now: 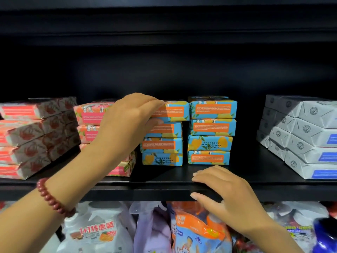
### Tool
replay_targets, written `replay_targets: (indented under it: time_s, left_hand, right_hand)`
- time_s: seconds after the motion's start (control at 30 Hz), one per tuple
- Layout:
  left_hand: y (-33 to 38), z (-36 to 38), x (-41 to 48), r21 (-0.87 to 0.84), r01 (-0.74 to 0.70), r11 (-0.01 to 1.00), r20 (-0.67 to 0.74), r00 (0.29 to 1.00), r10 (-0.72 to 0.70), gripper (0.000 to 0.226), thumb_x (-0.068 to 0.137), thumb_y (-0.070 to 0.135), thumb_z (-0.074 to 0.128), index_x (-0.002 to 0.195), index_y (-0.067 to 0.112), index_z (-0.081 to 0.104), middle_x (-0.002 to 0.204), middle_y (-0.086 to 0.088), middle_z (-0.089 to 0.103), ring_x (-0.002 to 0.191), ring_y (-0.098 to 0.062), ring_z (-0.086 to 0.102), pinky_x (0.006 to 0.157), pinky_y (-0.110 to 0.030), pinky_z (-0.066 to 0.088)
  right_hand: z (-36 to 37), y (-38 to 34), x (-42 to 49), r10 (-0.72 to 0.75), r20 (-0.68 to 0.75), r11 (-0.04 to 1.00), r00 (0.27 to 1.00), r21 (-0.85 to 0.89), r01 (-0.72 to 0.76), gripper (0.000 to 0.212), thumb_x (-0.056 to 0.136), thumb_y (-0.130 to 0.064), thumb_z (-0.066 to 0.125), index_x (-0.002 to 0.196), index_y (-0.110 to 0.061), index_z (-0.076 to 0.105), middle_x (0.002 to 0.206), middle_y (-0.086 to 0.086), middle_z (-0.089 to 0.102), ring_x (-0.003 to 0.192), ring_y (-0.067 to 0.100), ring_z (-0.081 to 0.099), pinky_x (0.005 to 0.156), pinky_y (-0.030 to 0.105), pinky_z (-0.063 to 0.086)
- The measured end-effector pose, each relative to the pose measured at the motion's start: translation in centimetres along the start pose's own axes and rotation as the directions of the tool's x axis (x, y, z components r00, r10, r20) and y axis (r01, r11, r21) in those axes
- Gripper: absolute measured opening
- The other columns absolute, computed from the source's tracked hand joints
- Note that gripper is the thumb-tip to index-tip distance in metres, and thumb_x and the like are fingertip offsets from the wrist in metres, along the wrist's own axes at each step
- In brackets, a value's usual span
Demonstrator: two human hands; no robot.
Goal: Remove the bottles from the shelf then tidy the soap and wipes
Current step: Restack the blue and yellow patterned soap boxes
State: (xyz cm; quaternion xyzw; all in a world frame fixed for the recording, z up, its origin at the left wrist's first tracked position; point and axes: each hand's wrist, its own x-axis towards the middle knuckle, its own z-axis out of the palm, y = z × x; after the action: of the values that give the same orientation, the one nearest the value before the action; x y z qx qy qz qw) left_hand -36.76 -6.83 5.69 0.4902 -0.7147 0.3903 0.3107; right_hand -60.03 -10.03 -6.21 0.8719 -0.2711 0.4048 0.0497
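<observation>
Two stacks of blue-and-orange soap bars stand in the middle of the black shelf (164,179). My left hand (127,123) pinches the top bar (173,111) of the left blue stack, thumb under it, fingers on top; that bar juts out to the right of the bars below. The right blue stack (212,130) stands beside it, untouched. My right hand (224,194) rests on the shelf's front edge, fingers apart, holding nothing. Pink soap stacks (89,115) sit behind my left arm, partly hidden.
Red-and-white soap stacks (32,137) fill the shelf's left end, grey-and-white packs (300,136) the right end. Below the shelf stand detergent bottles (94,230) and colourful refill pouches (198,232). A dark shelf board hangs overhead.
</observation>
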Motion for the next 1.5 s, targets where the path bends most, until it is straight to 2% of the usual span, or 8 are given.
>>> replay_targets:
  time_s: [0.33,0.5,0.6,0.73,1.07,1.13,1.27,1.5]
  left_hand:
    - [1.0,0.5,-1.5,0.148,-0.103,0.984,-0.162,0.979,0.126,0.018,0.089,0.012,0.061,0.096,-0.002,0.067,0.102,-0.018,0.068,0.094,-0.036,0.063,0.083,-0.045,0.049]
    - [4.9,2.4,-6.6,-0.211,-0.036,0.977,-0.12,0.993,0.011,0.019,0.085,0.024,0.068,0.087,0.005,0.071,0.092,-0.005,0.069,0.085,-0.025,0.064,0.07,-0.037,0.051]
    - [5.8,4.3,-9.1,-0.316,0.088,0.945,0.035,0.996,-0.081,0.027,0.09,0.036,0.056,0.085,0.013,0.071,0.086,0.004,0.068,0.08,-0.018,0.063,0.065,-0.034,0.051]
    - [6.3,4.8,-9.9,-0.314,0.147,0.938,0.068,0.989,-0.132,0.03,0.091,0.038,0.051,0.081,0.018,0.071,0.081,0.009,0.067,0.077,-0.013,0.063,0.064,-0.027,0.048]
    - [6.5,4.0,-9.6,-0.407,0.257,0.876,0.099,0.966,-0.237,0.036,0.087,0.049,0.052,0.096,0.02,0.072,0.093,0.012,0.07,0.087,-0.008,0.064,0.071,-0.024,0.049]
    - [7.1,3.1,-8.6,-0.605,0.365,0.708,0.11,0.918,-0.38,0.037,0.083,0.053,0.054,0.101,0.024,0.07,0.095,0.014,0.07,0.088,-0.004,0.065,0.074,-0.022,0.05]
    - [7.9,0.7,-5.4,-0.852,0.522,0.042,0.437,0.753,-0.492,0.035,0.073,0.059,0.063,0.081,0.026,0.076,0.08,0.005,0.074,0.073,-0.012,0.07,0.064,-0.022,0.055]
    - [7.9,-0.3,-5.7,-0.894,0.445,-0.052,0.424,0.802,-0.421,0.026,0.074,0.022,0.07,0.098,0.01,0.073,0.094,-0.002,0.075,0.089,-0.014,0.071,0.073,-0.019,0.053]
  right_hand:
    - [-0.4,-0.1,0.8,-0.001,-0.067,0.99,0.998,0.144,0.011,0.03,0.083,-0.043,0.058,0.093,-0.019,0.071,0.094,-0.015,0.067,0.093,-0.002,0.059,0.076,0.021,0.05]
    - [-3.9,1.1,5.3,-0.04,-0.395,0.999,0.918,-0.028,0.031,0.033,0.082,-0.026,0.065,0.108,-0.005,0.065,0.112,0.005,0.062,0.109,0.017,0.054,0.1,0.022,0.038]
    - [-5.2,2.8,7.9,0.041,-0.285,0.983,0.958,-0.162,-0.09,0.062,0.078,-0.03,0.072,0.131,-0.007,0.049,0.133,0.007,0.049,0.127,0.018,0.038,0.108,0.018,0.023]
    - [-4.9,4.0,9.2,0.127,-0.129,0.967,0.983,-0.206,-0.152,0.068,0.077,-0.03,0.075,0.134,-0.011,0.043,0.13,0.006,0.045,0.124,0.016,0.033,0.099,0.027,0.029]
    - [-4.3,1.9,6.3,-0.248,-0.498,0.909,0.831,-0.416,0.022,0.024,0.074,0.003,0.061,0.098,0.001,0.059,0.094,0.016,0.056,0.092,0.028,0.045,0.078,0.034,0.039]
    - [-4.1,1.2,4.9,-0.348,-0.52,0.898,0.78,-0.425,0.117,0.02,0.083,-0.001,0.058,0.103,-0.001,0.057,0.1,0.012,0.053,0.096,0.029,0.048,0.087,0.033,0.041]
    - [-3.0,-0.3,3.5,-0.507,-0.52,0.846,0.687,-0.452,0.283,0.018,0.087,-0.005,0.062,0.104,-0.002,0.057,0.105,0.011,0.053,0.098,0.029,0.054,0.093,0.034,0.046]
    - [-3.0,-1.6,2.8,-0.462,-0.34,0.884,0.819,-0.249,0.396,0.033,0.088,-0.021,0.067,0.113,-0.007,0.052,0.123,0.01,0.048,0.121,0.024,0.048,0.104,0.034,0.039]
